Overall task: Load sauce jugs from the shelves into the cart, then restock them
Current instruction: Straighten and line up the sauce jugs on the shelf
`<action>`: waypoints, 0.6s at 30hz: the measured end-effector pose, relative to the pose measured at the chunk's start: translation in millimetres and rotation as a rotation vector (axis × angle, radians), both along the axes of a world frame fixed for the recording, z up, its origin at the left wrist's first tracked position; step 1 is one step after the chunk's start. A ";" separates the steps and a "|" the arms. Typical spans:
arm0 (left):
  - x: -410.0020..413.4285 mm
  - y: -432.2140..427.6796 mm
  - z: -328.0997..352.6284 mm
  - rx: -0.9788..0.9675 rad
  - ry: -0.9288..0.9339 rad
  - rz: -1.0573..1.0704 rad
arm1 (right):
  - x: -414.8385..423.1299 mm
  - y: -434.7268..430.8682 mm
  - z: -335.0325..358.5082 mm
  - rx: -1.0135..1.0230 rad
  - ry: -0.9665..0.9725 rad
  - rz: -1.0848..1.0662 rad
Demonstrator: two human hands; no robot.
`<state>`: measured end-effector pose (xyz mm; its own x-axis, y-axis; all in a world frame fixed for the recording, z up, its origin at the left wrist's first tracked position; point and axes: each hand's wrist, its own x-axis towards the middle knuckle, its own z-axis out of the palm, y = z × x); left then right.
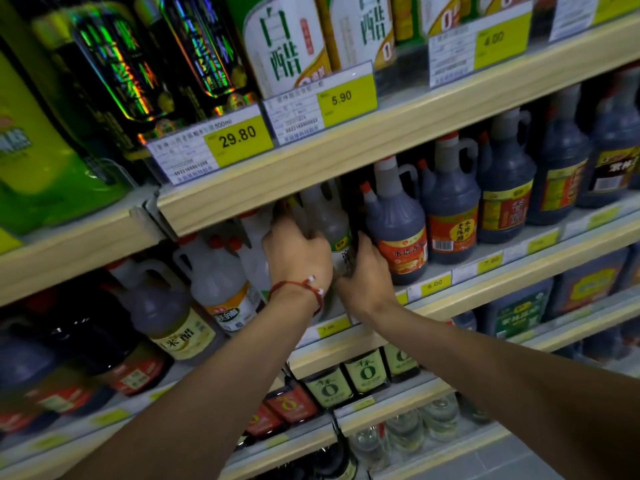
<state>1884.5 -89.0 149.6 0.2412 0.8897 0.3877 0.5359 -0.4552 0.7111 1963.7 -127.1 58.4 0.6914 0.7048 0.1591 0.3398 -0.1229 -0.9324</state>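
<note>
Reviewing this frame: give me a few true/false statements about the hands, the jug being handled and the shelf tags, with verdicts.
1. The left hand and the right hand both grip the pale translucent plastic jug at the middle shelf. True.
2. A red cord bracelet sits on the right wrist. False: it is on the left wrist.
3. The dark brown jug with the orange label stands right of the pale jug. True.
4. The yellow price tag reading 29.80 hangs below the hands. False: it hangs on the shelf edge above them.
</note>
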 end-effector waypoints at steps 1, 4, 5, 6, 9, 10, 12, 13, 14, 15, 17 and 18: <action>1.7 -0.8 0.4 0.003 0.009 0.011 | 1.1 4.2 -0.2 -0.006 0.015 0.004; 3.0 -0.6 -0.8 0.067 0.017 0.031 | 4.5 15.4 0.4 -0.045 0.035 0.046; 2.6 0.7 -1.7 0.088 0.017 0.028 | 5.6 18.3 0.5 -0.054 0.041 0.058; 1.5 1.7 -2.2 0.105 0.021 0.027 | 6.6 20.9 -0.2 -0.060 0.041 0.061; -1.7 8.6 -7.4 0.136 0.005 -0.002 | 7.8 24.3 -3.6 -0.056 0.012 0.019; -2.8 9.8 -8.1 0.133 -0.007 -0.022 | 8.0 23.9 -4.8 -0.048 -0.003 -0.003; -3.9 11.2 -9.1 0.102 -0.015 -0.049 | 6.9 21.9 -5.1 -0.040 -0.028 -0.039; -3.8 11.3 -8.7 0.081 -0.024 -0.057 | 5.9 20.8 -4.4 -0.041 -0.035 -0.053; -3.9 10.9 -8.1 0.058 -0.048 -0.065 | 4.5 19.6 -3.1 -0.042 -0.038 -0.065; -4.1 11.0 -8.1 0.036 -0.088 -0.071 | 2.9 17.8 -1.7 -0.045 -0.040 -0.074; -4.3 11.4 -9.9 0.010 -0.167 -0.077 | -0.4 13.0 1.9 -0.060 -0.043 -0.095; -4.4 11.9 -10.8 0.011 -0.198 -0.072 | -2.3 10.8 2.6 -0.070 -0.046 -0.108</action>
<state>1880.1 -77.0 138.8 0.2224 0.8682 0.4435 0.3520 -0.4957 0.7940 1961.5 -116.3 61.0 0.7566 0.6375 0.1459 0.3637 -0.2249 -0.9040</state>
